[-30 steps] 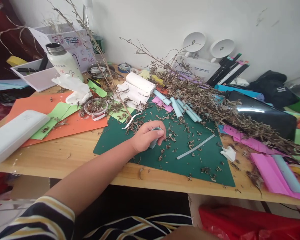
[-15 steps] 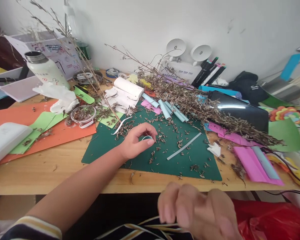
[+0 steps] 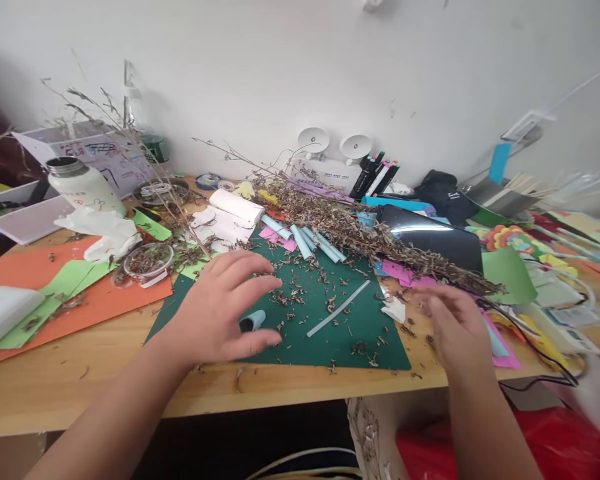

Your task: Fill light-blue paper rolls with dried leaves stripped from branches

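looking at the head view, the only one we get: the left hand [image 3: 220,307] hovers low over the near left part of the green cutting mat [image 3: 330,337]. its fingers are spread and lightly curved, pinching nothing. the small light-blue paper roll [image 3: 253,321] lies on the mat in the gap between thumb and forefinger. we can't tell if skin touches it. we judge the hand arches over it like that to keep the roll from uncurling or rolling off, going by the pose only.

the right hand [image 3: 453,327] is blurred, at the mat's right edge over the wooden table [image 3: 105,380]. its fingers are loosely stretched and apart, with nothing in them that we can make out. nearest to it is a crumpled white scrap [image 3: 394,310], just beside the fingertips. a pale-blue strip [image 3: 337,309] lies flat mid-mat between the two hands, among dry leaf crumbs.

the mat likely sits at the table's front edge as the work surface, with stock pushed back. more blue rolls [image 3: 305,240] lie at its far edge and dried branches [image 3: 380,230] run across the back. orange paper [image 3: 105,307] is to the left, pink paper [image 3: 505,360] to the right.
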Available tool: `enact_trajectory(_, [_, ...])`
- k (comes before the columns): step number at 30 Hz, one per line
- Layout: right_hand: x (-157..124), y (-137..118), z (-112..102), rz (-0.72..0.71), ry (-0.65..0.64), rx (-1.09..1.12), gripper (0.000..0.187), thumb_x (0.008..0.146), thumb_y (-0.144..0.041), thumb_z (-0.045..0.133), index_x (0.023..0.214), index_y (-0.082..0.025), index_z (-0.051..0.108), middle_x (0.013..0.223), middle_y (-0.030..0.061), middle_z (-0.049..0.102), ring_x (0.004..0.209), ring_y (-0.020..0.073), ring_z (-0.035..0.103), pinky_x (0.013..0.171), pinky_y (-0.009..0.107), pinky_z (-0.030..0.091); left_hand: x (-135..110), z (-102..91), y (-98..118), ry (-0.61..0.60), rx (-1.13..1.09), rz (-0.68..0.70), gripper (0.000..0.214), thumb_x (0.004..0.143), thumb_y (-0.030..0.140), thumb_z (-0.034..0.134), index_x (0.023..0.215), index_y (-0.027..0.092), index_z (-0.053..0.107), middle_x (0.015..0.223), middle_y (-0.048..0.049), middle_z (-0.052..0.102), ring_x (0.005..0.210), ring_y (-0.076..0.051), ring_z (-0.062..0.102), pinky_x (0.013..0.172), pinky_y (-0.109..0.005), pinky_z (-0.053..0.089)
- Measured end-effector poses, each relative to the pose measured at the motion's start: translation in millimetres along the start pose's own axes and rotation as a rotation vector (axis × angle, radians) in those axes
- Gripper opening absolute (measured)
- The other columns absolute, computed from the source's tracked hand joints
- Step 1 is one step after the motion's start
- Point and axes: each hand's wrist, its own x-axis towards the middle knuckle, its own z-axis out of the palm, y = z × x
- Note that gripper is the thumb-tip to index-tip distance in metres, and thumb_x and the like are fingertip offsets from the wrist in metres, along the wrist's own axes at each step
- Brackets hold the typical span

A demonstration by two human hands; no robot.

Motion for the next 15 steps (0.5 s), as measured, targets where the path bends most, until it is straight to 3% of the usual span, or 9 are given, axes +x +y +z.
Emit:
enact_trajectory(1, [13.2,17.0,-5.5,0.037,0.103,-0.16,0.02,0.079,-0.031,0.047,0.095,-0.021,0.054,0.079,0.0068,0.061,0.064,0.0166,0.057,0.05,0.026,0.043,-2.6,-2.4,6.1,-0.123,0.084,-0.055,0.049,0.069,0.053,0.051,0.106,0.021,0.05,0.107,-0.0108,0.052,0.103,-0.028,0.045,0.089,-0.043,0.036])
enact_trajectory(2, [26.2,32.2,-10.5,0.046,0.124,-0.217,0.02,0.076,-0.033,0.051,0.089,-0.019,0.057,0.073,0.0067,0.061,0.06,0.0163,0.056,0.048,0.026,0.041,-6.1,-2.8,11.6,-0.256,0.156,-0.126,0.05,0.068,0.053,0.053,0.108,0.022,0.05,0.11,-0.0103,0.052,0.103,-0.029,0.045,0.087,-0.043,0.037])
enact_trajectory(4, [48.8,55.3,-18.0,0.043,0.151,-0.3,0.022,0.067,-0.035,0.06,0.081,-0.018,0.06,0.069,0.0076,0.059,0.06,0.0174,0.053,0.049,0.029,0.037,-14.3,0.6,19.5,-0.517,0.26,-0.304,0.049,0.068,0.047,0.055,0.111,0.025,0.05,0.113,-0.01,0.051,0.101,-0.029,0.048,0.079,-0.04,0.043])
enact_trajectory(6, [64.1,67.8,-20.2,0.025,0.126,-0.359,0.023,0.06,-0.034,0.066,0.077,-0.019,0.063,0.071,0.0086,0.059,0.063,0.0192,0.05,0.052,0.032,0.033,-21.9,6.9,23.6,-0.7,0.312,-0.462,0.05,0.069,0.042,0.055,0.116,0.027,0.046,0.114,-0.0104,0.049,0.096,-0.028,0.051,0.071,-0.037,0.046])
enact_trajectory(10, [75.5,71.0,-10.3,-0.102,-0.007,-0.555,0.028,0.061,-0.037,0.064,0.086,-0.024,0.065,0.086,0.0121,0.061,0.068,0.0209,0.046,0.053,0.034,0.022,-29.6,15.9,27.1,-0.8,0.344,-0.543,0.048,0.075,0.033,0.046,0.122,0.027,0.04,0.103,-0.0098,0.054,0.084,-0.023,0.056,0.063,-0.031,0.046])
enact_trajectory(12, [77.3,69.4,-2.6,-0.242,-0.075,-0.68,0.027,0.066,-0.038,0.06,0.089,-0.024,0.063,0.093,0.0134,0.061,0.071,0.0221,0.046,0.053,0.034,0.02,-30.5,16.7,27.4,-0.809,0.358,-0.545,0.044,0.077,0.024,0.041,0.121,0.025,0.04,0.091,-0.0085,0.057,0.076,-0.021,0.058,0.059,-0.028,0.045])
enact_trajectory(15, [81.5,71.2,7.0,-0.389,-0.073,-0.765,0.022,0.07,-0.035,0.056,0.087,-0.022,0.062,0.096,0.0142,0.06,0.076,0.0235,0.046,0.054,0.035,0.02,-31.6,13.3,21.6,-0.757,0.396,-0.533,0.043,0.077,0.016,0.036,0.118,0.024,0.044,0.084,-0.0072,0.06,0.072,-0.02,0.058,0.059,-0.028,0.044])
